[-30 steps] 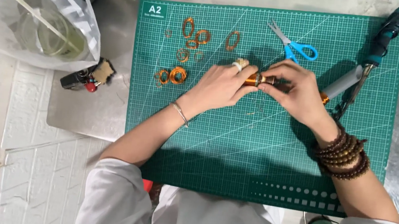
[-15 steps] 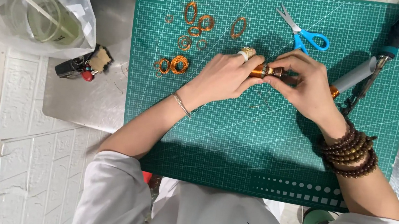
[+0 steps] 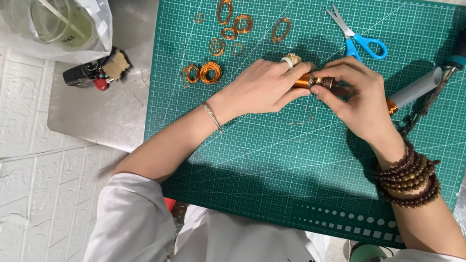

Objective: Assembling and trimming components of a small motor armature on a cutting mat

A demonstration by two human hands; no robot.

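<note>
I see left hand (image 3: 264, 85) and right hand (image 3: 354, 95) both pinched shut on copper coil (image 3: 309, 80), mid-mat (image 3: 297, 179), below scissors (image 3: 356, 35); risk as I judge: grip slips, wire springs loose, unwinds toward finished rings (image 3: 210, 73)

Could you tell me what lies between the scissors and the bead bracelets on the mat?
The right hand, gripping a copper coil, in the head view.

Grey metal tabletop (image 3: 100, 116) beside white embossed brick-pattern floor (image 3: 28, 184)
</note>
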